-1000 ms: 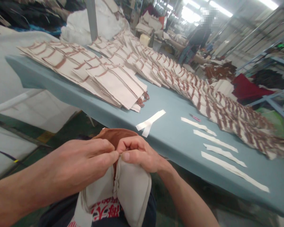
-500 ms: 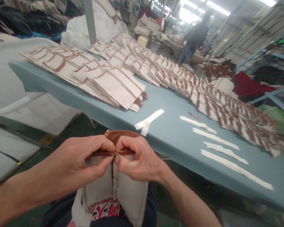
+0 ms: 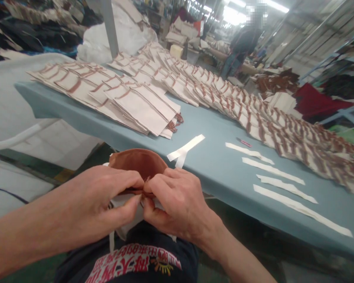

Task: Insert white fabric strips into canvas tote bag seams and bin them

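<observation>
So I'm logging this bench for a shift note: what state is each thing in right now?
bag: held over the lap, brown lining showing on top.
left hand: pinched shut on the bag's rim.
right hand: pinched shut on the same rim.
stacked bags: flat, overlapping in rows on the table.
cloth strips: lying flat, apart.
pen: lying flat, untouched.

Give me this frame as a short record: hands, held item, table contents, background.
left hand: thumb and fingers pinched shut on the rim of the cloth bag
right hand: pinched on the same rim, close beside the left fingertips
cloth bag: brown lining showing, pale cloth below, held over the lap, off the table
table: blue top; fanned rows of flat bags with brown trim, white fabric strips, a small pink pen
background: a person standing at the far end
</observation>
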{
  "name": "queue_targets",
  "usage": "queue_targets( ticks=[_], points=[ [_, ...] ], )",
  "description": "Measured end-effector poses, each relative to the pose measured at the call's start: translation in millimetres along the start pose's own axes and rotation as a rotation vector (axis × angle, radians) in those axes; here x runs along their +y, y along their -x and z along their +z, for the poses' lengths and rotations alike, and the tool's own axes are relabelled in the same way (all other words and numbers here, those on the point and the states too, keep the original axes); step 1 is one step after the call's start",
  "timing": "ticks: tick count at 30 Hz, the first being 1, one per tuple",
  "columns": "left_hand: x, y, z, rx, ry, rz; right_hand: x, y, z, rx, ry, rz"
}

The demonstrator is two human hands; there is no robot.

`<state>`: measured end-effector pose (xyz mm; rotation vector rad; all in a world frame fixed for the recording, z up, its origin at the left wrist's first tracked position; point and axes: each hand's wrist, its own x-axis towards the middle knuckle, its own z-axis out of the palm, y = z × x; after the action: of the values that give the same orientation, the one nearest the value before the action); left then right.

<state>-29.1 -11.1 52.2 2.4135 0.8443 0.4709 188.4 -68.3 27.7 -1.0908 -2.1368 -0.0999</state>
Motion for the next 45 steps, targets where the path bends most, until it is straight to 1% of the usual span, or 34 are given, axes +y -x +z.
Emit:
queue_targets(
  ticks=[2,3,5,7,9,13,15,17,19,21,23,26,27,29,30,32,35,37,38,40,42,45],
  points=[
    [-4,0,3.6,-0.038,0.023,0.057,0,2,2,0.032,0.016,0.007],
    [-6,0,6.0,-0.032,0.026,0.084,1,3,4,0.048,0.000,0.019],
    [-10,0,11.2,0.032,0.031,0.119,4,5,6,0.078,-0.105,0.066],
    [-11,0,15.5,0.090,0.066,0.124,7,6,6,0.073,-0.295,0.148],
    [-10,-1,18.0,0.088,0.121,0.116,11,6,2,0.014,-0.515,0.244],
    [-5,-2,19.4,0.021,0.203,0.116,14,2,-8,-0.207,-0.913,0.473],
    [-4,-3,19.9,0.033,0.227,0.130,15,0,-10,-0.288,-1.033,0.574],
    [-6,-3,20.5,0.050,0.246,0.140,14,-2,-8,-0.302,-1.081,0.611],
    [-7,-3,21.2,0.057,0.260,0.135,13,-4,-6,-0.285,-1.088,0.613],
    [-7,-4,22.9,0.050,0.297,0.114,10,-5,-4,-0.271,-1.008,0.600],
    [-5,-7,26.7,0.048,0.370,0.044,7,-5,0,-0.241,-0.817,0.562],
    [-3,-12,36.9,0.077,0.512,-0.126,4,-1,9,-0.166,-0.497,0.470],
    [-3,-13,40.6,0.097,0.554,-0.162,4,2,12,-0.148,-0.425,0.448],
    [-6,-12,45.8,0.128,0.622,-0.179,5,6,17,-0.109,-0.345,0.416],
    [-9,-10,46.3,0.126,0.641,-0.170,7,8,17,-0.098,-0.346,0.398],
    [-14,-6,42.5,0.071,0.640,-0.139,13,10,13,-0.112,-0.427,0.365],
    [-22,0,28.4,-0.059,0.556,-0.082,29,10,-1,-0.210,-0.586,0.343],
    [-25,2,18.5,-0.113,0.513,-0.068,41,10,-10,-0.281,-0.617,0.355],
    [-25,3,14.1,-0.120,0.504,-0.073,47,9,-13,-0.315,-0.617,0.368],
    [-25,5,6.6,-0.085,0.480,-0.101,56,10,-17,-0.377,-0.617,0.408],
    [-23,9,0.5,-0.007,0.415,-0.117,61,12,-20,-0.414,-0.625,0.441],
    [-23,17,-5.7,0.103,0.269,-0.080,61,16,-28,-0.392,-0.633,0.435]
  ],
)
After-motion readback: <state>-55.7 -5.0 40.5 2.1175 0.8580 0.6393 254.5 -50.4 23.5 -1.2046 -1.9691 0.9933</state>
